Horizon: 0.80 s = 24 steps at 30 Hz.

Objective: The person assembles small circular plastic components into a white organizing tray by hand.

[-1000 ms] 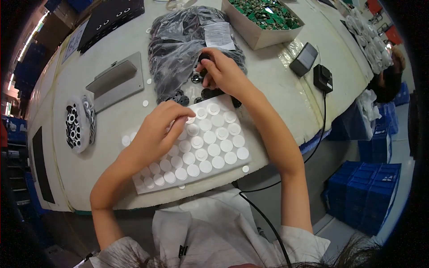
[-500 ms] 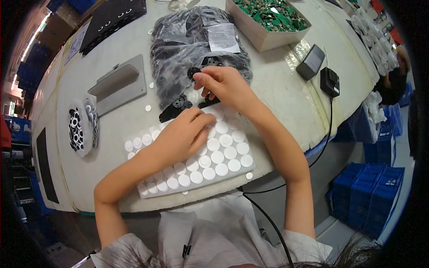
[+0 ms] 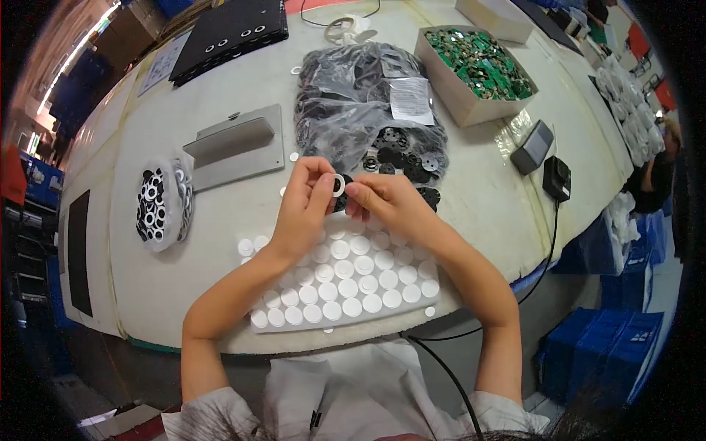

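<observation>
Okay, from where I'm standing, the left hand point(image 3: 305, 192) has a white ring point(image 3: 339, 186) pinched between thumb and fingers, and the right hand point(image 3: 390, 200) looks to be nipping a black disc point(image 3: 348, 178) by its edge. The two parts meet mid-frame, up over the back edge of the white board point(image 3: 342, 320) — touching or just overlapping, though whether one's seated in the other I honestly can't tell.

If you want to do this bit well, I'd say grip by the rims only, keep both faces parallel and get the centres lined up before any pressing. Tilt one and I reckon it'd snag. Keeping your elbows off the board seems smart too, since those white discs point(image 3: 368, 284) sit close together in rows and would probably skid if bumped.

Containers: the big clear bag point(image 3: 323, 84), upper middle of the frame, is stuffed with dark parts, and there are black wheels point(image 3: 393, 137) showing at its near end. A small clear bag point(image 3: 179, 197) over on the left of the frame has black and white rings point(image 3: 152, 209) packed in it. Upper right, an open carton point(image 3: 450, 98) is heaped with green circuit boards point(image 3: 482, 65). There's a pale box point(image 3: 495, 20) behind it on the tabletop point(image 3: 158, 290) — can't see what's in that one.
</observation>
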### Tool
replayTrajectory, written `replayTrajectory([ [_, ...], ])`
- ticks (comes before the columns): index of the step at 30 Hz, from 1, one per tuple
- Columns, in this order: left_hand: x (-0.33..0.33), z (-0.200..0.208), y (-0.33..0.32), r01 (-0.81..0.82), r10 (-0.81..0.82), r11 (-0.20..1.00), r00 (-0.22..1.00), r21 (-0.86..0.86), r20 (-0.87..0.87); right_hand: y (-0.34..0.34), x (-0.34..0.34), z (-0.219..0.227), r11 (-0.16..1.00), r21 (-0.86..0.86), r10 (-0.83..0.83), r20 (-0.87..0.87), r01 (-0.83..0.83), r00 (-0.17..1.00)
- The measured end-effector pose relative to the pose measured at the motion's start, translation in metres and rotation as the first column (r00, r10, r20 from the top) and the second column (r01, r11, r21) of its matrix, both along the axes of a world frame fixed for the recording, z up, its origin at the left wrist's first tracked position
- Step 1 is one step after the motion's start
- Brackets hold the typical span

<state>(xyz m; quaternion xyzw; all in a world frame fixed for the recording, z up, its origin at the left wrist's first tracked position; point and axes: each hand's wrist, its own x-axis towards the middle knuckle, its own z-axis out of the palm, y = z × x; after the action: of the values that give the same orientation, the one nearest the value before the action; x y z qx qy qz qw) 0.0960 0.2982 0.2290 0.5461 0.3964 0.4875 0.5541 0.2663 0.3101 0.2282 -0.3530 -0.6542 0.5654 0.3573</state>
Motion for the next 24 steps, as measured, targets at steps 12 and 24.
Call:
replayTrajectory([
  [12, 0.0005, 0.0107, -0.0037, 0.059, -0.062, 0.998, 0.994, -0.037, -0.086, -0.0015, -0.0041, -0.0015, 0.997, -0.016, -0.074, -0.064, 0.073, 0.995],
  [24, -0.0046, 0.002, -0.0065, 0.152, -0.145, 0.986, 0.985, 0.064, -0.094, -0.0059, -0.0044, 0.0056, 0.967, 0.221, -0.129, -0.02, 0.13, 0.991],
])
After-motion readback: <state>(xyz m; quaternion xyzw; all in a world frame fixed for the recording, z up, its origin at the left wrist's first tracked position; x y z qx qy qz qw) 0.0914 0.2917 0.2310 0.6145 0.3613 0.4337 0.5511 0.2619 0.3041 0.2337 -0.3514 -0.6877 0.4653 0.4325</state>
